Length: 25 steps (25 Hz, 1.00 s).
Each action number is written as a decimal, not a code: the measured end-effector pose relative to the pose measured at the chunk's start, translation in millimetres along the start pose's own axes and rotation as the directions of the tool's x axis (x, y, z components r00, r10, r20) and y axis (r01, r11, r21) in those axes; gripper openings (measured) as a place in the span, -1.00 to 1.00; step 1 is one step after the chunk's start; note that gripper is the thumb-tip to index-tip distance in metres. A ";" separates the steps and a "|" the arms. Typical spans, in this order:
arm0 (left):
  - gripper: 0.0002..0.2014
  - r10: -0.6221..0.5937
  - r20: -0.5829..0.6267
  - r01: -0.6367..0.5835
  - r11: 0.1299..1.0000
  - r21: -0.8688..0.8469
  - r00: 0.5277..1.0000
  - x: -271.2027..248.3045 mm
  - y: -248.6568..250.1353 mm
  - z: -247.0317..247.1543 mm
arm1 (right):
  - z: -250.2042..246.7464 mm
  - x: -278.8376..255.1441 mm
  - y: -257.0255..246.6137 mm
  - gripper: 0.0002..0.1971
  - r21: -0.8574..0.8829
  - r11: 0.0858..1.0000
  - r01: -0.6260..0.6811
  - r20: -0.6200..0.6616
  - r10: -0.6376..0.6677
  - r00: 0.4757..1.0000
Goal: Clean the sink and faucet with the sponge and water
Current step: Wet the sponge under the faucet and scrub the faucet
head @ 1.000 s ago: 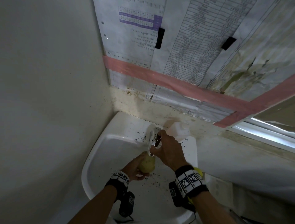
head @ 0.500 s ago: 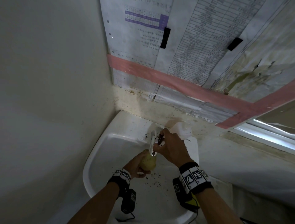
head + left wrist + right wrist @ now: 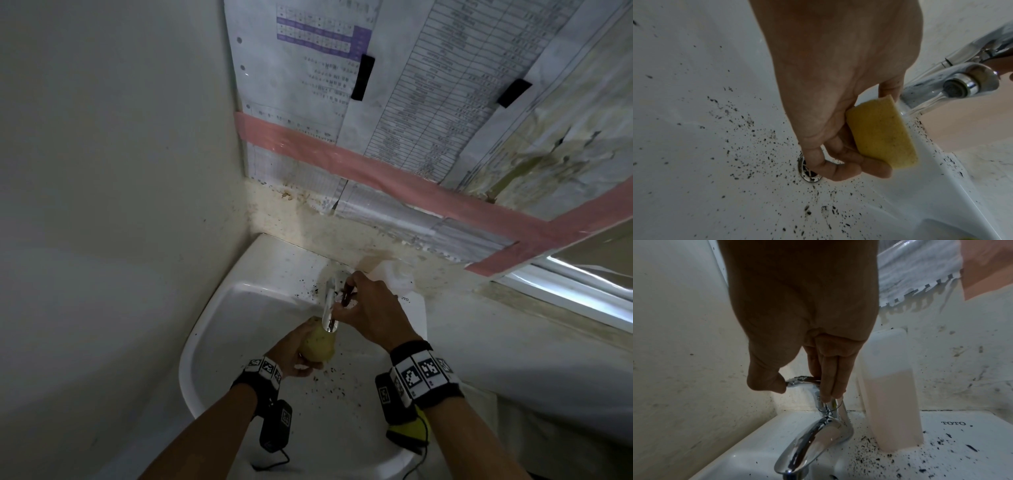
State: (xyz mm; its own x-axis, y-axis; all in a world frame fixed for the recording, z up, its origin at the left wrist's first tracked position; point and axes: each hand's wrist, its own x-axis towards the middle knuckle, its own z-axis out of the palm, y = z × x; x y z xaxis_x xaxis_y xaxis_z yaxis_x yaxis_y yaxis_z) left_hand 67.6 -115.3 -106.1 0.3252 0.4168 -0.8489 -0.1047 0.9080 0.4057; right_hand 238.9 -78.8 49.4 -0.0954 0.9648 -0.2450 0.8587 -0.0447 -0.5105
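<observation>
A white sink (image 3: 219,329) (image 3: 694,146) speckled with black grit sits in the corner. Its chrome faucet (image 3: 330,305) (image 3: 949,87) (image 3: 809,439) pours water. My left hand (image 3: 294,353) (image 3: 838,81) grips a yellow sponge (image 3: 318,346) (image 3: 881,134) just under the spout, and the stream strikes the sponge's upper edge. My right hand (image 3: 370,311) (image 3: 801,331) pinches the faucet lever (image 3: 801,380) between thumb and fingers. The drain (image 3: 807,172) lies right behind my left fingers.
A translucent soap bottle (image 3: 890,394) (image 3: 390,274) stands on the sink ledge right of the faucet. Walls close in at left and behind, with taped papers (image 3: 394,102) above. Grit covers the ledge (image 3: 941,451) and basin floor.
The hands keep their holds on sponge and lever. The view shifted slightly.
</observation>
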 end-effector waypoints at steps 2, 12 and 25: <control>-0.35 -0.002 -0.001 0.002 1.000 0.000 1.000 1.2 0.7 -0.1 | -0.2 0.8 0.2 -0.64 0.000 1.000 -0.004 0.006 0.004 1.000; -0.31 0.010 0.004 -0.010 1.000 -0.006 1.000 4.2 3.4 1.9 | -0.2 1.5 0.1 -0.65 0.001 1.000 -0.004 0.021 0.004 1.000; -0.29 0.077 0.008 -0.077 0.991 0.108 0.997 1.1 10.1 17.1 | -9.3 -0.5 6.7 -0.58 0.128 0.992 -0.012 0.082 0.001 0.997</control>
State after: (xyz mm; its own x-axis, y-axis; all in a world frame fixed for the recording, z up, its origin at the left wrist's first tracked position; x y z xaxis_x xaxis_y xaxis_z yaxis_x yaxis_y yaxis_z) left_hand 82.9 -106.5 -97.2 0.3238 0.4849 -0.8124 -0.0269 0.8631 0.5043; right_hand 249.3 -77.1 53.8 -0.1351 0.9404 -0.3122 0.7884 -0.0889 -0.6087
